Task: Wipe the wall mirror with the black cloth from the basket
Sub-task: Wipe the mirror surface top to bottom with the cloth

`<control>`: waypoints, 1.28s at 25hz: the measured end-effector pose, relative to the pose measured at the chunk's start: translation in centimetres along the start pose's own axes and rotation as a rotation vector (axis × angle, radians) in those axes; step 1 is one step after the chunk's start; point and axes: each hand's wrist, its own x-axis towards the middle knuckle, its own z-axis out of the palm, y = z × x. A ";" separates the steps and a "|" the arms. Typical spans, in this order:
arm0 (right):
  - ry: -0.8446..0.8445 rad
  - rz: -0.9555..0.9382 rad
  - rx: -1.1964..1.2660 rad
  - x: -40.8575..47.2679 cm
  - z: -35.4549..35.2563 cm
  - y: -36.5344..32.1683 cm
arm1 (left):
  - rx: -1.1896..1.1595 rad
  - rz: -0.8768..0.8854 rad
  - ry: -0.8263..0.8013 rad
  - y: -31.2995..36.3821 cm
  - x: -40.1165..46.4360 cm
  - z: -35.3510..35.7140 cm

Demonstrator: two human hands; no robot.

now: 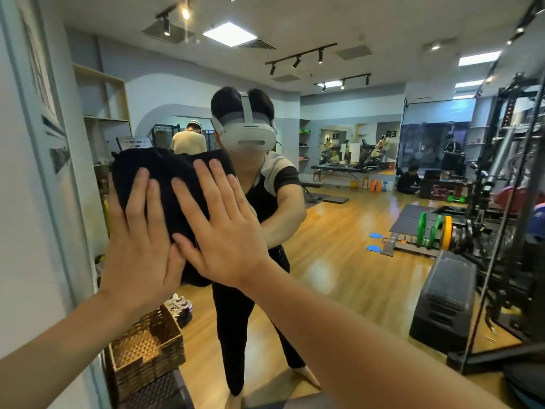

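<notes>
Black cloth (165, 184) at centre left of frame, pinned flat to wall mirror (354, 231) by left hand (138, 246) and right hand (224, 231), fingers straight, spreading pressure for wiping.

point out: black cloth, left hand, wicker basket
black cloth (165, 172): head view, upper middle of the cloth, above the fingers.
left hand (138, 246): head view, back of the hand.
wicker basket (147, 340): head view, woven side wall.

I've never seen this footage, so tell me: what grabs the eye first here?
Two bare hands, left hand and right hand, press flat on a bunched black cloth against the large wall mirror, left of centre. Lower left, a brown woven wicker basket shows beside the mirror's edge.
</notes>
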 end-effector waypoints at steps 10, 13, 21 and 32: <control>0.000 -0.036 -0.004 -5.8 -5.2 10.2 | -0.085 0.003 0.095 11.7 2.7 4.7; -0.008 -0.050 0.002 -7.3 -6.6 12.7 | -0.088 0.024 0.125 14.9 3.4 5.6; 0.020 -0.034 -0.031 -11.6 -11.3 20.8 | -0.143 0.034 0.141 24.0 6.1 9.2; -0.047 -0.026 -0.163 -19.1 -20.5 35.8 | -0.237 0.045 0.201 41.9 11.6 14.7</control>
